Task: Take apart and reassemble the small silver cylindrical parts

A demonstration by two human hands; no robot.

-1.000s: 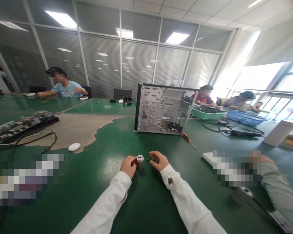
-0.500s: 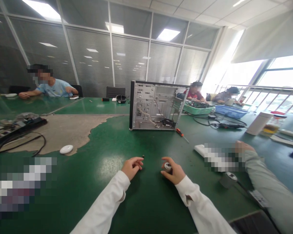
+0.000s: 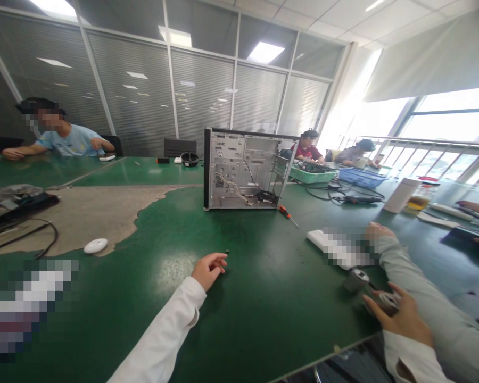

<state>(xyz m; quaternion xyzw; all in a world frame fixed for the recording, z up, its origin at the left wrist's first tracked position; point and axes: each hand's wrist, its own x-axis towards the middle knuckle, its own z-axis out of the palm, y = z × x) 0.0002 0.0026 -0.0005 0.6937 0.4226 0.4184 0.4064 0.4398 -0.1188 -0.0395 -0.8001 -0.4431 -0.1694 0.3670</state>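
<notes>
the right hand [image 3: 409,319] has swung rightward, curled round a small grey cylinder [image 3: 390,301], just right of a matching cylinder [image 3: 354,282]; the left hand [image 3: 207,272], half open, seemingly empty, nears a tiny black part [image 3: 227,251].

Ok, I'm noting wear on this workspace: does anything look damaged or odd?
Yes: left of the computer case, the green table covering looks torn away along a ragged edge, exposing a grey-brown patch. The case's near side is also open.

on the table [image 3: 243,330], a computer case [image 3: 245,170] stands behind the small part [image 3: 227,251].
</notes>
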